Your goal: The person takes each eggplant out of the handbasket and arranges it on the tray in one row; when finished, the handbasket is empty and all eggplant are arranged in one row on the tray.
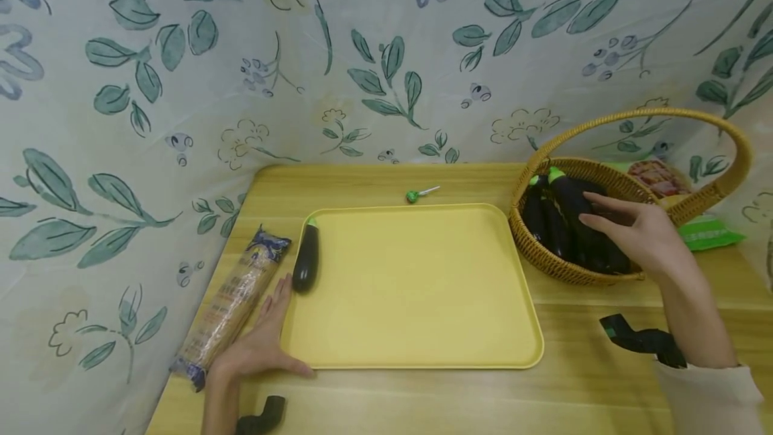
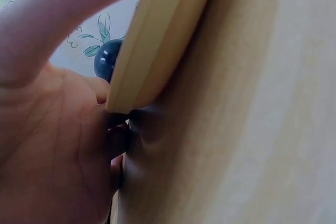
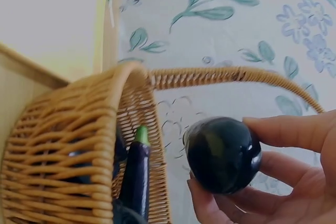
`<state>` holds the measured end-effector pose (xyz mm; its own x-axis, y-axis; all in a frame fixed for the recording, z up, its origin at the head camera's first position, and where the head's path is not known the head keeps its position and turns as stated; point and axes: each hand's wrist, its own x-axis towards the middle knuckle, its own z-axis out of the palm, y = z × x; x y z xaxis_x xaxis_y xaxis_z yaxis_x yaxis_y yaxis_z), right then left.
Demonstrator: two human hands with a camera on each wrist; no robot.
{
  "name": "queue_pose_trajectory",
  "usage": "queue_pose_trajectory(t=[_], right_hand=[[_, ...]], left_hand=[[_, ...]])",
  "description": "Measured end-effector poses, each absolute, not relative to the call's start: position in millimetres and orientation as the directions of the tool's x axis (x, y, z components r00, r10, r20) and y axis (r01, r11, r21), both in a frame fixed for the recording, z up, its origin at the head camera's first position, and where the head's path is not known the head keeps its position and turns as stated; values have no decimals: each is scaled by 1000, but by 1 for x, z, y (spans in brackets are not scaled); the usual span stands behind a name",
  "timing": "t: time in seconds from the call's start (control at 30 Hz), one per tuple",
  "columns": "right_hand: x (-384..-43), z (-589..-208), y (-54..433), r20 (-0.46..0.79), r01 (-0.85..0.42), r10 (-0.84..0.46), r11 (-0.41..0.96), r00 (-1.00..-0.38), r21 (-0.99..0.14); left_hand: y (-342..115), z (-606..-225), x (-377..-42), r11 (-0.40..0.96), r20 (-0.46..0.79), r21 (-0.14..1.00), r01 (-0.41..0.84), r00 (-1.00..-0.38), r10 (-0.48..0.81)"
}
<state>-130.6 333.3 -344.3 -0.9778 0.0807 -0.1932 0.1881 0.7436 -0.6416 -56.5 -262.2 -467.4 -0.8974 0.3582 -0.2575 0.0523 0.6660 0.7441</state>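
Note:
My right hand (image 1: 649, 237) holds an eggplant (image 3: 223, 156) between thumb and fingers, above the wicker basket (image 3: 63, 145). In the head view that eggplant (image 1: 570, 203) has its green stem end pointing to the back left. More dark eggplants (image 1: 552, 230) lie in the basket, one with a green cap (image 3: 142, 136). At the front left corner of a yellow tray (image 1: 417, 294) rests my left hand (image 1: 262, 341), fingers stretched along the side and thumb at the front edge. One eggplant (image 1: 306, 257) lies on the tray's left side, near those fingertips.
Left of the tray lies a clear packet of noodles (image 1: 232, 301). A green lollipop (image 1: 413, 197) is behind the tray. The basket's tall handle (image 1: 658, 113) arches over the right side, and a green package (image 1: 709, 232) lies beyond it.

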Motion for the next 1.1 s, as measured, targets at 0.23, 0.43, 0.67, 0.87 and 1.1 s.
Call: queue_pose_trajectory(t=[0.23, 0.43, 0.67, 0.87, 1.1], right_hand=[[-109, -340, 329, -220, 184, 39, 702, -975, -689], [-94, -338, 317, -210, 132, -32, 682, -977, -720], [-84, -327, 289, -161, 120, 6, 693, -987, -711], [-74, -321, 277, -161, 144, 48, 736, -986, -662], [-72, -317, 258, -154, 93, -21, 710, -988, -698]], left_hand=[[-264, -469, -54, 645, -242, 762, 58, -899, 366], [-265, -469, -53, 638, -246, 769, 48, -898, 364], [-265, -467, -55, 642, -248, 765, 50, -897, 365], [-264, -467, -55, 661, -276, 750, 26, -896, 348], [-264, -467, -55, 662, -269, 749, 36, -896, 354]])
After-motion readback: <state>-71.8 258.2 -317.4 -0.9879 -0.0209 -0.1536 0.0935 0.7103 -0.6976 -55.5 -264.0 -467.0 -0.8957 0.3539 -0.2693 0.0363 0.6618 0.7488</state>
